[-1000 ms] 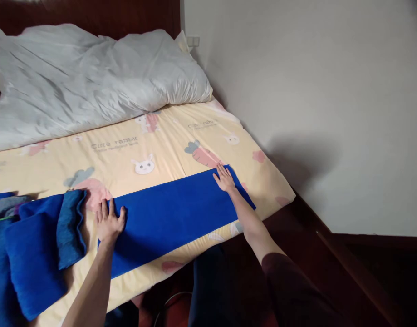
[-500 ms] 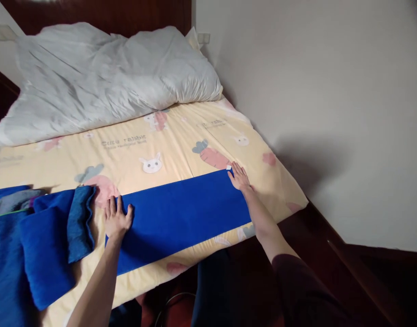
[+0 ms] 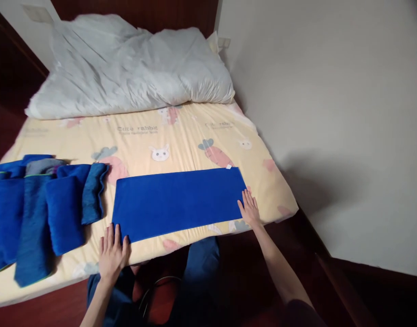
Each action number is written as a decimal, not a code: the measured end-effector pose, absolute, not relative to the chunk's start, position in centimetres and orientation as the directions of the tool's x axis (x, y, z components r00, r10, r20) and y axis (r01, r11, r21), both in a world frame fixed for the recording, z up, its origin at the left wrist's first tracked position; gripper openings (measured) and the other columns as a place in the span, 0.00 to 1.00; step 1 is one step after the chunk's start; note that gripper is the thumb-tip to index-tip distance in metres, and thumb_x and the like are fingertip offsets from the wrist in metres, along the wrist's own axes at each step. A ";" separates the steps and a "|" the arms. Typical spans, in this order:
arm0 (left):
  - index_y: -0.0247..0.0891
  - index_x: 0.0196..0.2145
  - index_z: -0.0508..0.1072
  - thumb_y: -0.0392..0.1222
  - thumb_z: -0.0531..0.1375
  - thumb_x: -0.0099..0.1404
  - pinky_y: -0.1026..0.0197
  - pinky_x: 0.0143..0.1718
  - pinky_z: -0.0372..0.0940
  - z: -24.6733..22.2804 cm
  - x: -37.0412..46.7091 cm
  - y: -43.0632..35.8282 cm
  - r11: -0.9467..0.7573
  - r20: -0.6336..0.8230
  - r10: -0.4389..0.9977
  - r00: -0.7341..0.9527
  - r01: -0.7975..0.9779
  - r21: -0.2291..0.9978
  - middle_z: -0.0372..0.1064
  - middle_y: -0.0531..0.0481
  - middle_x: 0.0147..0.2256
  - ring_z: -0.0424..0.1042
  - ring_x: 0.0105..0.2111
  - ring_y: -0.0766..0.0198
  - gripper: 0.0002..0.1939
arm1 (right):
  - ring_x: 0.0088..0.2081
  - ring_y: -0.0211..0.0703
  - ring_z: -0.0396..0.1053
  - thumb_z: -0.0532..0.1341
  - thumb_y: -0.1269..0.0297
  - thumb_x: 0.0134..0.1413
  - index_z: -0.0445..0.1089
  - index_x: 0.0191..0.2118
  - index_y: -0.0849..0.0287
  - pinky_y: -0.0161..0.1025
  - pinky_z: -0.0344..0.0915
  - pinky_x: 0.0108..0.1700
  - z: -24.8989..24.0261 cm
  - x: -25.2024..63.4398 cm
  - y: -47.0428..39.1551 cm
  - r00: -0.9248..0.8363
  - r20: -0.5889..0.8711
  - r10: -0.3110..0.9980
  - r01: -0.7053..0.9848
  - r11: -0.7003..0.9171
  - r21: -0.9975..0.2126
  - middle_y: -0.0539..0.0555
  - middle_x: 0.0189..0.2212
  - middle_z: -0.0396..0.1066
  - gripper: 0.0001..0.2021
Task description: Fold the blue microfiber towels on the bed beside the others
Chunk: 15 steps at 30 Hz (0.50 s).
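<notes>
A blue towel lies spread flat as a long rectangle on the bed, a small white tag at its far right corner. My left hand rests open at the towel's near left corner, fingertips on its edge. At the short right edge, my right hand lies flat with the fingers stretched out. Neither hand grips the cloth.
Several folded blue towels lie in a row on the bed's left side. A rumpled white quilt covers the far end of the yellow rabbit-print sheet. A white wall stands to the right.
Both hands have slid toward me along the towel's short edges, the left from the far left corner to the near one. The view has shifted, showing more of the left towels.
</notes>
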State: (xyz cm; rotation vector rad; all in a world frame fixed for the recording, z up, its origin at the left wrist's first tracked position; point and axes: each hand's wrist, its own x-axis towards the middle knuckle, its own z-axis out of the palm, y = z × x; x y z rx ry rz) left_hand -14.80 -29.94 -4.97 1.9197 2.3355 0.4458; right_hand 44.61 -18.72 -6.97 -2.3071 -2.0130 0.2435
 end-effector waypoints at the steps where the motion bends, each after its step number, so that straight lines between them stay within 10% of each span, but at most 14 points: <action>1: 0.29 0.75 0.45 0.48 0.42 0.74 0.41 0.74 0.38 -4.8 -14.9 -30.6 0.168 0.114 0.972 -0.206 0.947 0.274 0.37 0.37 0.75 0.38 0.75 0.48 0.37 | 0.77 0.44 0.32 0.34 0.45 0.72 0.36 0.77 0.61 0.50 0.31 0.77 -6.7 44.6 -18.5 0.128 -0.088 0.988 0.977 -0.141 -0.161 0.51 0.77 0.32 0.37; 15: 0.24 0.68 0.62 0.43 0.51 0.69 0.46 0.69 0.54 -5.7 -16.0 -44.8 0.177 -0.221 0.962 -0.159 0.982 0.067 0.47 0.30 0.72 0.50 0.72 0.45 0.33 | 0.75 0.66 0.43 0.51 0.36 0.60 0.59 0.70 0.74 0.60 0.46 0.73 -3.4 43.1 -30.0 0.355 -0.230 0.906 0.812 -0.421 -0.405 0.74 0.73 0.47 0.47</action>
